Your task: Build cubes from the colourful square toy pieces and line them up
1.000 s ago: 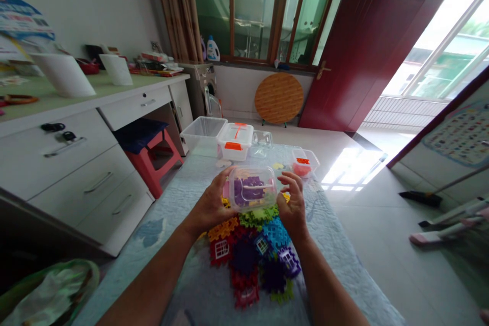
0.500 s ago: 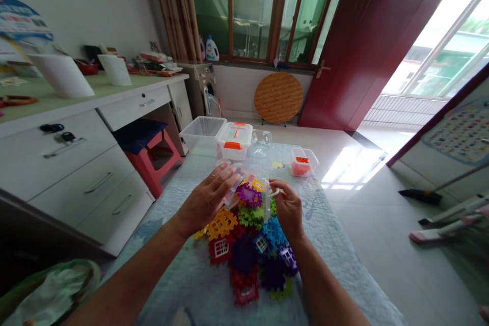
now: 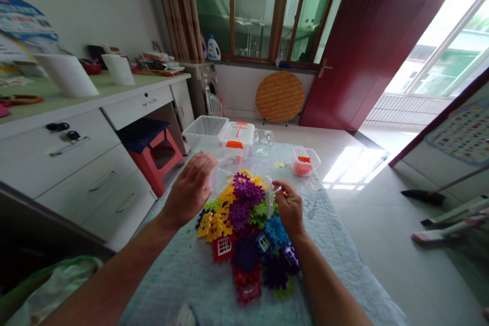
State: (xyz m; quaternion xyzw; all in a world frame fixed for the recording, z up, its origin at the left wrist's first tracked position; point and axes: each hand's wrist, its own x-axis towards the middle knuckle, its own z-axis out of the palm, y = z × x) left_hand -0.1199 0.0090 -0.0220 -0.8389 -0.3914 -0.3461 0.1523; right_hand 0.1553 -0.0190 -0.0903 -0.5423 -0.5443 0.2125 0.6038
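A heap of colourful interlocking toy pieces [image 3: 244, 234] lies on the cloth, with purple, yellow, red, green and blue ones and some window-shaped pieces. At its upper left is a see-through plastic box [image 3: 221, 181], blurred in outline. My left hand [image 3: 193, 186] grips the box by its left side, fingers close together. On the heap's right, my right hand [image 3: 289, 206] is closed on the white handle of a clear plastic lid [image 3: 270, 201], which stands edge-on to me. The box's lower part blends into the cloth and is hard to make out.
Further back stand an open clear bin [image 3: 204, 127], a lidded box with orange clips [image 3: 237, 135] and a clear lid or tray [image 3: 263, 137]. A small container with orange contents [image 3: 303, 165] sits at the right edge. A pink stool [image 3: 156, 147] is left of the cloth-covered table [image 3: 328, 254].
My left hand has moved left with the clear box, away from the heap. More purple and yellow pieces now show on the pile. My right hand has stayed nearly still with the lid.
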